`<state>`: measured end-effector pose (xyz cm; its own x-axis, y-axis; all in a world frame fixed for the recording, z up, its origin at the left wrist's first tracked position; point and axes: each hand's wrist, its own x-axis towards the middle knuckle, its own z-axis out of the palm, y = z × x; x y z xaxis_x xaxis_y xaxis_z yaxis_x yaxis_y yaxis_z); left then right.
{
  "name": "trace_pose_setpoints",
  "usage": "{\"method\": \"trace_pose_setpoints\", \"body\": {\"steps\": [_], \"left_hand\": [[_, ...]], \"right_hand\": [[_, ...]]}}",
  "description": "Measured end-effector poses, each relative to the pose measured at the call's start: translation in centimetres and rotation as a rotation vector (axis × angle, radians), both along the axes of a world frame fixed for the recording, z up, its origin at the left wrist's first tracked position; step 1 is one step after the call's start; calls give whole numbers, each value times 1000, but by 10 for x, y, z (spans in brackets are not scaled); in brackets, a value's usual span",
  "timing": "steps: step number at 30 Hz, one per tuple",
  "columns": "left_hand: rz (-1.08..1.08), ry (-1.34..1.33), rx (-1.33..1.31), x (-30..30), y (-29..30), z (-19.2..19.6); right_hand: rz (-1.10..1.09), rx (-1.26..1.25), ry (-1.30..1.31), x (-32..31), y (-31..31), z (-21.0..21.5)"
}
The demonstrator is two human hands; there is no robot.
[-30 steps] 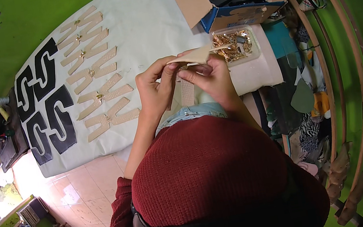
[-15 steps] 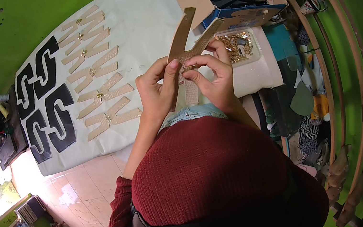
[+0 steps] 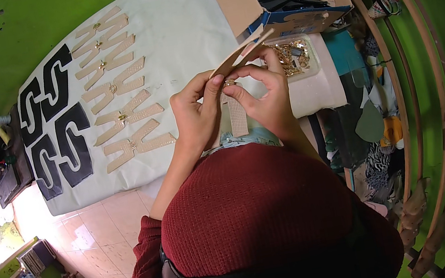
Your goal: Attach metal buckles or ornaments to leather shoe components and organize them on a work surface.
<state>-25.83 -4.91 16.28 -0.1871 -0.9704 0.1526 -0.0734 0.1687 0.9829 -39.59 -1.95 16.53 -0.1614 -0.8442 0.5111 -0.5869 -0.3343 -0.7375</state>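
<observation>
Carton point(image 3: 297, 20) print at two o'clock is unreadable; left hand point(image 3: 193, 108) and right hand point(image 3: 269, 90) fingers pinch a bent beige strap point(image 3: 237, 115), prongs toward two, tail six.

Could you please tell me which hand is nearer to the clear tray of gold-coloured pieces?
The right hand, just left of the clear tray; the left hand is farther left, beyond the right hand.

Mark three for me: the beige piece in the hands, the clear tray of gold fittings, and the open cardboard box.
Beige piece point(image 3: 238, 118): head view, on its lower hanging strip.
Clear tray point(image 3: 314, 59): head view, on its right rim.
Cardboard box point(image 3: 305, 18): head view, on its blue side wall.
</observation>
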Motion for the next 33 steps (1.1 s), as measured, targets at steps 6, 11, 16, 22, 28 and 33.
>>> {"method": "trace_pose_setpoints", "body": {"steps": [6,11,16,22,28,33], "left_hand": [[-61,78,100,-1,-4,-4],[-100,109,29,1,-4,-8],[-110,46,-10,3,-4,-4],[-75,127,62,3,-2,4],[-40,53,-42,4,3,15],[-31,34,-67,4,4,11]], "right_hand": [[82,52,-634,11,1,-25],[196,102,-840,12,3,-20],[221,259,-871,8,4,-15],[125,-60,-829,16,2,-23],[22,-145,-200,2,5,-13],[94,14,-326,0,10,-6]]}}
